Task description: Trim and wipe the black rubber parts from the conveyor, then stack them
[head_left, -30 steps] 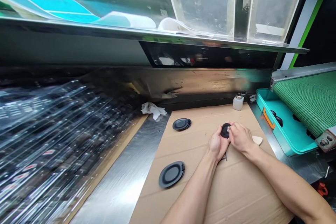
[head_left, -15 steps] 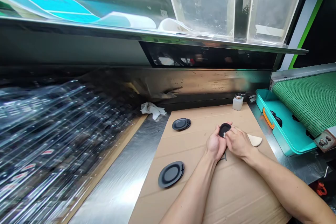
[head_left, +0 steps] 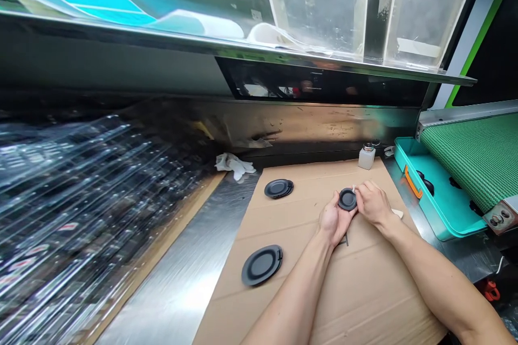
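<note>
My left hand is closed around a small black round plastic part, whose flat face with a ring in it points up. At the upper right rim of that part, my right hand has its fingers pinched on a small white piece, too small to identify. Several similar black discs are stacked to the left on the cardboard. Larger black discs lie closer to me, overlapping. A cream-coloured flat pad is mostly hidden behind my right hand and wrist.
A small clear bottle stands at the cardboard's back edge. On the right, a teal tray holds black parts beneath a green conveyor belt. Clear plastic packaging fills the left side, near a crumpled white cloth.
My right hand has shifted right and slightly up, from over the round part to its upper right rim. More of the part's face now shows. The left hand has barely moved.
</note>
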`<state>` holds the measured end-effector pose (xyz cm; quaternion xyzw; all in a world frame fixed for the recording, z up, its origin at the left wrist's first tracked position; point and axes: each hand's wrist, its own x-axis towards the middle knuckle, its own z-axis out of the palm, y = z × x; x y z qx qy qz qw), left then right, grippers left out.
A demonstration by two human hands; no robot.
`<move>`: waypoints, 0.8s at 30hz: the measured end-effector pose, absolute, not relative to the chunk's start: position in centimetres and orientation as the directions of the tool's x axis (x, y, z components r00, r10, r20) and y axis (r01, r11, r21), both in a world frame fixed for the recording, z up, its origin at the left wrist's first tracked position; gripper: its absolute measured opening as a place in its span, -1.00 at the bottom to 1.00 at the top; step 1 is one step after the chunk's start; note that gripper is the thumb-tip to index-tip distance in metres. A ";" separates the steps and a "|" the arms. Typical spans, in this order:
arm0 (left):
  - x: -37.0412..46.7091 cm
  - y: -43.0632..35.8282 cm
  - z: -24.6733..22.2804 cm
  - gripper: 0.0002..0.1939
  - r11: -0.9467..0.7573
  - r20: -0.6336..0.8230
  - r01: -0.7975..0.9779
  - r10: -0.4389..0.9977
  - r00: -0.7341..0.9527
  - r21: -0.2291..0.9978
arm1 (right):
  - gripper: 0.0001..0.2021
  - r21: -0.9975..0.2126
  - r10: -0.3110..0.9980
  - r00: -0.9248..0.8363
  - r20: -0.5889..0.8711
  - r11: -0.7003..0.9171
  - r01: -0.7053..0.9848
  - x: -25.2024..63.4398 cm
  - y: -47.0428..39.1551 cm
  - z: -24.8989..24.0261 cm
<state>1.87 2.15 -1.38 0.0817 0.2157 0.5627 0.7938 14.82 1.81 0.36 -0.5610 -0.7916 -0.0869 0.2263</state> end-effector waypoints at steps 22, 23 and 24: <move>2.1 2.2 -1.9 -0.58 0.370 -0.265 -0.828 0.923 0.278 0.421 | -0.80 -0.150 0.893 -0.333 0.302 0.390 0.909 13.8 0.6 0.4; 2.1 2.2 -1.8 -0.58 0.367 -0.264 -0.827 0.925 0.275 0.425 | -0.79 -0.144 0.900 -0.317 0.300 0.372 0.917 13.7 0.7 0.4; 2.1 2.2 -1.9 -0.59 0.362 -0.261 -0.828 0.927 0.270 0.428 | -0.78 -0.134 0.902 -0.313 0.297 0.364 0.922 13.7 0.7 0.5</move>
